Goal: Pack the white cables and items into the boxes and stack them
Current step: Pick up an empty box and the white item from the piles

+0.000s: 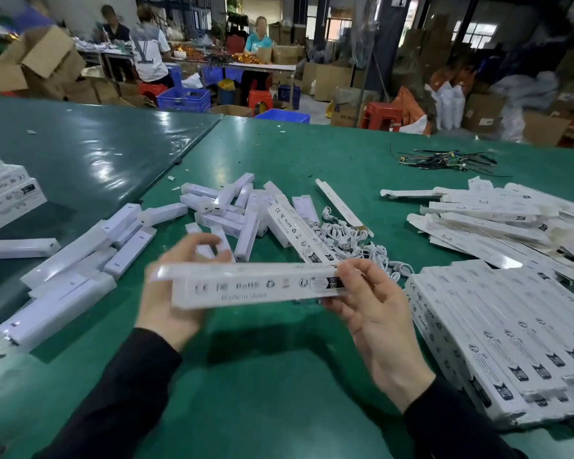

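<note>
Nearest the camera, two dark sleeves lead to the hands at centre frame, which hold one long white box (256, 284) level above the green table (279, 376). The left hand (171, 286) grips the box's left end, fingers curled behind it and thumb raised over the top edge; the right hand (375, 306) pinches the right end between thumb and fingertips. Motion blur hides whether the end flaps are closed. At lower right, a stack of packed boxes (497, 329) lies in tidy rows, printed faces up, which suggests a good share of the work is done. Much appears to remain: a heap of flat unfolded cartons (497, 217) at right, a tangle of white cables (355, 240) at centre, and scattered white bar-shaped items (226, 210) from centre to lower left. Another short stack of boxes (4, 193) sits at the left edge. The cartons are thin glossy card, slender and rectangular, with black compliance marks; the bar items look like smooth, hard plastic; the cables are thin, coiled and flexible. The table covering is matte green, with a shinier sheet at upper left. Dark cable ties (444, 160) lie at upper right.
</note>
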Demonstrator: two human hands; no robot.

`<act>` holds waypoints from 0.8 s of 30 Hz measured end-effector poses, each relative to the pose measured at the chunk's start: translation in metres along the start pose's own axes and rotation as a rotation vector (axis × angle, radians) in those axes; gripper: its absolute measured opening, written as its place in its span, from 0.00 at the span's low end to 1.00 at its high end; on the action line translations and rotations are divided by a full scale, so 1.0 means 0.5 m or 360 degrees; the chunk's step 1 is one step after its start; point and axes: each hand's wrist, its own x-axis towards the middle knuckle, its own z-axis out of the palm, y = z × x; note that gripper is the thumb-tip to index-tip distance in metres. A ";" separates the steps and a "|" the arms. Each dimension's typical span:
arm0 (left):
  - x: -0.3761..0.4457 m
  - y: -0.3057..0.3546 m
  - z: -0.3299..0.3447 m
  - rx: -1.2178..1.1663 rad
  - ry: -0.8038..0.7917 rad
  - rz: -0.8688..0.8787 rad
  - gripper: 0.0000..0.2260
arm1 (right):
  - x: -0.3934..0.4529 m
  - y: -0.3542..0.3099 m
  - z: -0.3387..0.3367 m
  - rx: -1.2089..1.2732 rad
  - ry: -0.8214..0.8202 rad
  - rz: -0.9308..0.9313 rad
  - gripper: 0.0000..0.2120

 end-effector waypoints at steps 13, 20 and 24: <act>0.078 -0.100 -0.063 0.1747 -0.0134 -0.0336 0.27 | 0.009 -0.009 -0.012 0.0084 0.0138 0.0020 0.21; 0.018 -0.001 0.090 0.1300 -0.0482 -0.0189 0.22 | 0.008 -0.012 -0.014 0.0118 0.0203 0.0014 0.17; 0.043 -0.006 0.037 0.0605 0.0205 -0.0021 0.17 | 0.013 -0.018 -0.020 0.0173 0.0302 0.0002 0.17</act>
